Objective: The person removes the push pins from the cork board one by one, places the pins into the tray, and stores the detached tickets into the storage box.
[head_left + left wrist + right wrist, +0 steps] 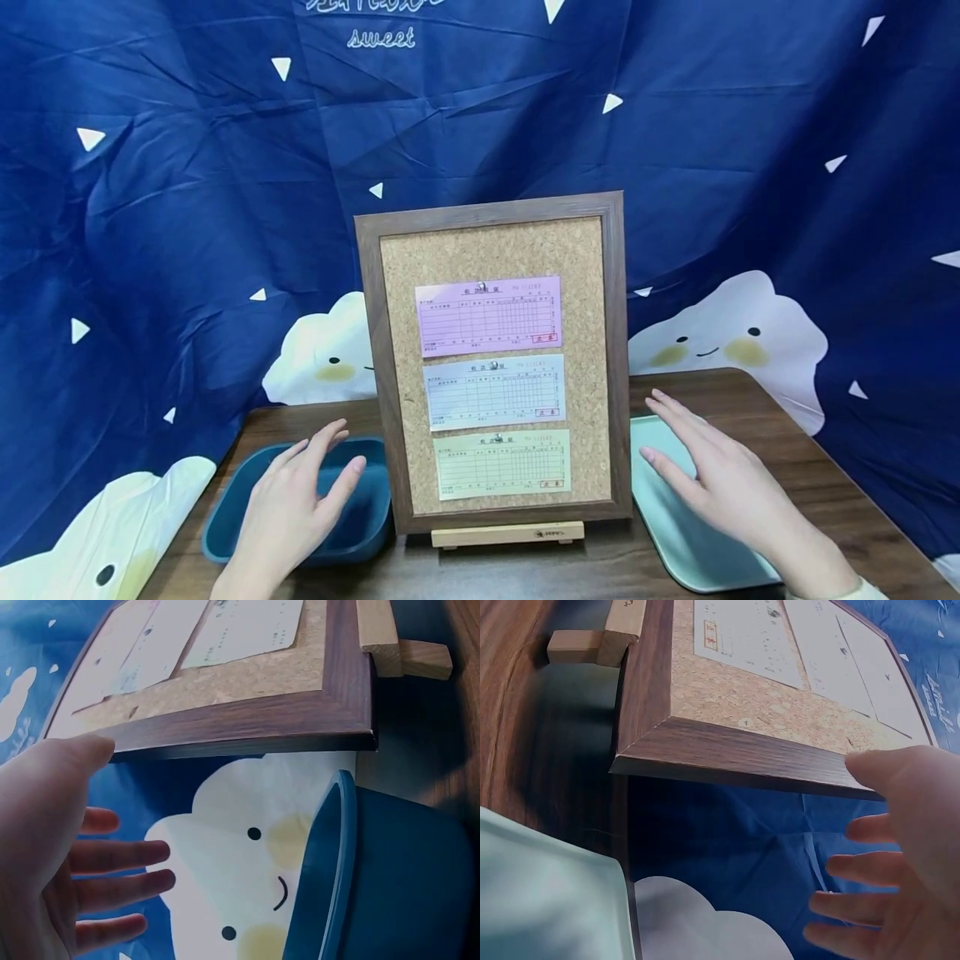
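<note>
A framed corkboard [517, 246] leans upright on a small wooden easel [508, 534]. Pinned to it, one above another, are a pink receipt slip [457, 321], a pale blue receipt slip [461, 396] and a pale green receipt slip [468, 471], each with a pushpin near its top edge. My left hand [288, 500] is held over the dark blue bin [378, 529] left of the board, fingers extended and holding nothing. On the other side my right hand [723, 479] hovers over the light green tray [667, 533], its fingers likewise extended with nothing in them.
Everything stands on a dark wooden table [810, 467]. Behind it hangs a blue cloth [225, 208] printed with white triangles and smiling clouds. The bin has raised walls; the tray is shallow.
</note>
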`<state>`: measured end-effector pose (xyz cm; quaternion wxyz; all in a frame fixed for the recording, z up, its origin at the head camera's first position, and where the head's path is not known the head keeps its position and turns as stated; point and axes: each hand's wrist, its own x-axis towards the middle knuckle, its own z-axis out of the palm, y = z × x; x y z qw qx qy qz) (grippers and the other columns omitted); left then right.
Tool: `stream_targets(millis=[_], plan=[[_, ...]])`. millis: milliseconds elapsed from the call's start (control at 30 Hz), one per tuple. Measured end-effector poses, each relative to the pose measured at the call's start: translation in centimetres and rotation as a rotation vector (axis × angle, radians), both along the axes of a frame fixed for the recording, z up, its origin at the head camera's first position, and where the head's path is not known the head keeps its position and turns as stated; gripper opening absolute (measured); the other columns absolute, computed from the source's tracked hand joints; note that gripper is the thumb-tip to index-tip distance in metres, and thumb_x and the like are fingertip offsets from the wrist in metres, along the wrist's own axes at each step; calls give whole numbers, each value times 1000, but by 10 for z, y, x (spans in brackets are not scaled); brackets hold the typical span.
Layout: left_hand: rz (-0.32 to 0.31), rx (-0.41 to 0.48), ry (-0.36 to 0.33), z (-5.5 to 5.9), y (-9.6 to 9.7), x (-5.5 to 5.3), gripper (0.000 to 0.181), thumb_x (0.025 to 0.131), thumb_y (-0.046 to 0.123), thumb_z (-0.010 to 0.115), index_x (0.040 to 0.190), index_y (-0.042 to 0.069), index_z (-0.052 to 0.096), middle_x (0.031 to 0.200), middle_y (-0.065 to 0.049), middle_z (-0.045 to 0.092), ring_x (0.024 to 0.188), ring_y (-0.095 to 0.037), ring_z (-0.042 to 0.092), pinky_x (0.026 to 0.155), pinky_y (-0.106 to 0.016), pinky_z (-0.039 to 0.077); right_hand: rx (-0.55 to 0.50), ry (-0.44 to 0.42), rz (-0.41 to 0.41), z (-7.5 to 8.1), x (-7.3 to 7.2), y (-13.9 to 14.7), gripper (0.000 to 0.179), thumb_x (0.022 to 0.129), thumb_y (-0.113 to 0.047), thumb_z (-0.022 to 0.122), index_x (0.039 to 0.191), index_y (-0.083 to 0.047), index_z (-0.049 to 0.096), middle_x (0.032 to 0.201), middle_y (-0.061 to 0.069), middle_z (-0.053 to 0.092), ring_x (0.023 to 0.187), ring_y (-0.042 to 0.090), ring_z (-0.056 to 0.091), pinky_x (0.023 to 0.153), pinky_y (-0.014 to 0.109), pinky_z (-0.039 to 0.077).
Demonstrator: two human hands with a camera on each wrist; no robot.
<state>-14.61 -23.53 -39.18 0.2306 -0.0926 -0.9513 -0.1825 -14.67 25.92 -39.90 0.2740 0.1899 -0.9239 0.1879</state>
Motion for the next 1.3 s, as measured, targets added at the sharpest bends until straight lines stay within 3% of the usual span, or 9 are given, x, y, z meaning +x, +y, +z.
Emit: stream_targets(millis=[167,333,467,633,867,933,1000,1133,1300], plan=[[-3,73,26,0,1,-1,48,106,42,69,146,16,64,135,-6,77,120,-41,72,96,-66,57,-76,133,-13,4,-1,-4,53,90,-14,85,141,-9,69,135,14,76,115,38,74,103,30,50],[-9,114,-20,2,3,-2,52,107,41,68,153,18,57,141,-6,74,105,-31,74,86,-60,60,-157,184,4,7,-3,-7,47,88,-6,83,134,-9,74,125,12,79,108,35,73,104,-1,33],[-26,158,-45,2,4,-3,54,108,40,67,155,18,54,146,-9,70,116,-34,74,90,-61,60,-196,221,30,9,-5,-7,46,86,-2,82,131,-8,76,122,11,80,111,18,71,106,-2,31],[-70,207,-15,0,5,-6,55,108,37,68,157,19,51,150,-9,67,133,-37,67,99,-65,57,-234,246,50,11,-7,-8,45,84,0,82,128,-9,77,118,11,80,117,-6,63,105,-1,33],[-129,248,45,1,6,-11,55,108,30,69,158,16,51,151,-11,65,136,-35,65,104,-61,54,-250,271,84,17,-11,-10,43,83,4,81,125,-6,77,116,12,81,120,-15,58,107,-1,33],[-128,249,58,2,6,-12,53,108,29,69,157,16,53,151,-10,65,136,-32,64,105,-55,54,-248,279,90,19,-11,-10,42,83,4,80,124,-5,77,115,12,81,121,-16,57,107,-1,34],[-127,255,72,3,6,-13,51,108,28,69,156,17,55,150,-8,65,135,-30,65,109,-36,53,-253,284,96,21,-12,-11,42,83,5,80,124,-5,77,114,12,81,120,-17,57,106,-1,34],[-137,285,104,5,6,-15,48,106,24,70,152,18,58,148,-7,67,133,-28,66,107,-3,37,-254,297,110,25,-14,-12,41,83,6,79,123,-4,77,113,11,81,116,-14,60,104,1,37],[-158,321,127,7,7,-18,48,105,20,72,151,16,60,146,-8,69,132,-28,65,107,2,32,-263,312,125,29,-16,-13,41,82,6,80,122,-5,78,112,10,81,111,-12,62,101,2,40]])
